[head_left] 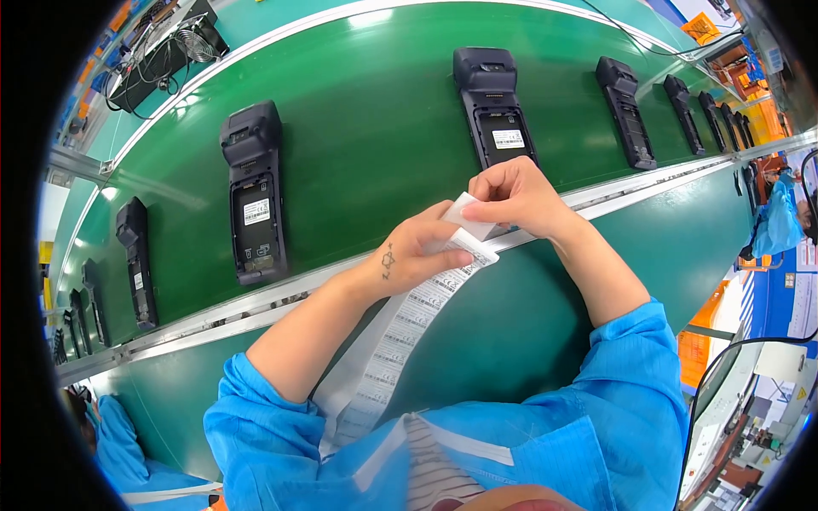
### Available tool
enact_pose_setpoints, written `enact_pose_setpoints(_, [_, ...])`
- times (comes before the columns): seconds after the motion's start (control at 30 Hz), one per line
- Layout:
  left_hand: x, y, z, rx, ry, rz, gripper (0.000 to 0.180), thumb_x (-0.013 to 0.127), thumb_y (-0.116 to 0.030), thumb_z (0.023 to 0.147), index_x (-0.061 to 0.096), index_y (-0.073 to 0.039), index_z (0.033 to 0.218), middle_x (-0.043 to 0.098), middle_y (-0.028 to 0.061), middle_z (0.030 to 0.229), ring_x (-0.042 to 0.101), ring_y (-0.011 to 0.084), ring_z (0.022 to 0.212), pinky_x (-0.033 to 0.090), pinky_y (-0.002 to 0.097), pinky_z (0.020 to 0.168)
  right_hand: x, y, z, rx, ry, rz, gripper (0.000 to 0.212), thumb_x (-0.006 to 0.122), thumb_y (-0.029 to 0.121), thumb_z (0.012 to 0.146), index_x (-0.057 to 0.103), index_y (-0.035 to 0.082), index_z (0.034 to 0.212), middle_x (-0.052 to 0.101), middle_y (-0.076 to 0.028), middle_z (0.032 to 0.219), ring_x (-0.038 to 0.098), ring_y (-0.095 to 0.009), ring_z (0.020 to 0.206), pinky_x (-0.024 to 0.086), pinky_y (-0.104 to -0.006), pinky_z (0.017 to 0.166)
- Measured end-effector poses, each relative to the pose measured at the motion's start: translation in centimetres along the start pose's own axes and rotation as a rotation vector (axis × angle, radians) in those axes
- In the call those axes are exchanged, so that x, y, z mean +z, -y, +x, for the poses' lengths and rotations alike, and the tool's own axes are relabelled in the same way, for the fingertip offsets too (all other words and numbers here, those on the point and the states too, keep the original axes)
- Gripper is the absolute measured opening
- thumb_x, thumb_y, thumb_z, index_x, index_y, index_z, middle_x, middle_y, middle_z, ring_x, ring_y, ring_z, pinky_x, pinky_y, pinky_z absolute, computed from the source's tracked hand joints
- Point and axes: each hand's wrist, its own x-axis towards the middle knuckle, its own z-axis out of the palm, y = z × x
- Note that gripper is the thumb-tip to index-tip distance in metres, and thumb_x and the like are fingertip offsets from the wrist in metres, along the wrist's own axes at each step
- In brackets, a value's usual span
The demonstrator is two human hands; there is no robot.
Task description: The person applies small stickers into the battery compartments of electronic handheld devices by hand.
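My left hand (409, 254) is closed on a long strip of white printed labels (388, 358), its thumb pressing on the strip near a fold. The strip trails down toward my chest. With thumb and fingers pinched, my right hand (518, 198) grips the blank white end of the strip's backing paper (469, 215). Whether a loose label is between those fingers, I cannot tell. Just beyond my right hand lies a dark handheld terminal (490, 94) with an open back recess and a white label inside. A similar handheld terminal (254, 183) lies to the left, also labelled.
More dark terminals lie along the green conveyor belt (366, 128), including one at right (626, 111) and one at left (136, 264). A metal rail (298, 298) edges the belt on my side. A black box with cables and a fan (175, 55) stands at the far left.
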Motion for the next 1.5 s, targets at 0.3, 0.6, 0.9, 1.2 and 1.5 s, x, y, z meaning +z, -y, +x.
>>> enact_pose_setpoints(0.3, [0.1,-0.9,0.6,-0.178,0.120,-0.111,0.015,0.057,-0.002,0.075,0.060,0.001,0.089,0.059,0.0051,0.079,0.054,0.0103,0.070,0.042,0.0207,0.063,-0.1,-0.7,0.0,-0.148,0.160,-0.062,0.016,0.061,0.009,0.070,0.059,0.000,0.056,0.050,0.001,0.050,0.042,-0.003,0.048,0.031,-0.0179,0.044])
enact_pose_setpoints(0.6, [0.8,-0.6,1.7,-0.252,-0.159,-0.279,0.018,0.056,-0.010,0.077,0.059,-0.001,0.093,0.061,0.0047,0.077,0.056,0.0078,0.066,0.044,0.0199,0.061,-0.3,-1.5,0.1,-0.057,-0.135,0.152,0.015,0.062,0.008,0.072,0.057,0.000,0.084,0.058,-0.003,0.067,0.051,-0.005,0.056,0.039,-0.0166,0.049])
enact_pose_setpoints(0.9, [1.4,-0.6,1.9,-0.299,-0.129,-0.218,0.020,0.059,-0.011,0.076,0.058,0.003,0.091,0.061,0.0065,0.080,0.055,0.0072,0.070,0.044,0.0197,0.062,-0.7,-0.9,0.3,-0.387,-0.646,-0.006,0.006,0.063,0.005,0.071,0.060,-0.001,0.072,0.057,-0.002,0.063,0.052,-0.006,0.057,0.042,-0.0181,0.052])
enact_pose_setpoints(1.2, [1.7,-0.7,2.9,-0.336,0.062,-0.122,0.019,0.059,-0.014,0.076,0.060,0.001,0.087,0.061,0.0047,0.077,0.053,0.0060,0.067,0.043,0.0204,0.060,-8.4,-0.9,3.5,-0.102,-0.400,-0.266,0.018,0.065,0.015,0.071,0.059,-0.002,0.071,0.053,-0.002,0.057,0.048,-0.006,0.048,0.040,-0.0176,0.043])
enact_pose_setpoints(1.5, [2.3,-0.9,3.6,-0.310,0.084,-0.114,0.018,0.059,-0.014,0.076,0.060,0.001,0.086,0.061,0.0049,0.075,0.053,0.0056,0.063,0.042,0.0192,0.057,-8.0,-0.9,3.9,-0.080,-0.401,-0.428,0.017,0.066,0.014,0.069,0.059,-0.001,0.068,0.051,-0.001,0.054,0.044,-0.004,0.044,0.037,-0.0169,0.040])
